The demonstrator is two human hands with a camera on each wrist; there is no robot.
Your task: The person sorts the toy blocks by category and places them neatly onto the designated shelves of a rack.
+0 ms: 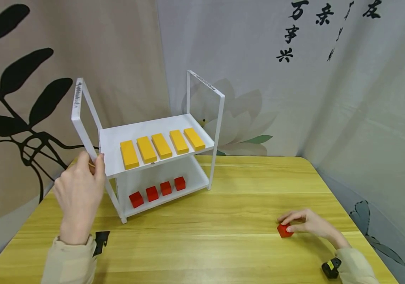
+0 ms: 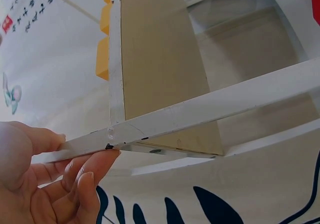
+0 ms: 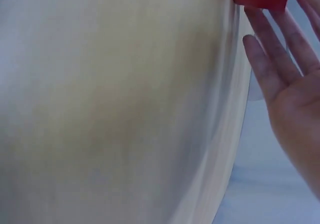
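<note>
On the left of the head view my left hand (image 1: 81, 189) grips the near left post of a white two-tier shelf (image 1: 117, 134). Up close in the left wrist view, thumb and fingers of that hand (image 2: 65, 171) pinch the white post (image 2: 200, 109) beside a tier's corner. Several yellow blocks (image 1: 161, 146) lie in a row on the upper tier, and several red cubes (image 1: 152, 193) line the lower one. Far to the right, my right hand (image 1: 307, 225) holds another red cube (image 1: 284, 230) between thumb and fingers; whether it touches the table cannot be told.
The shelf stands at an angle on the left part of a wood-grain table (image 1: 206, 244). Curtains (image 1: 348, 98) with black lettering and plant prints hang close behind the table and along its right side. The shelf's tall side frames rise above the upper tier.
</note>
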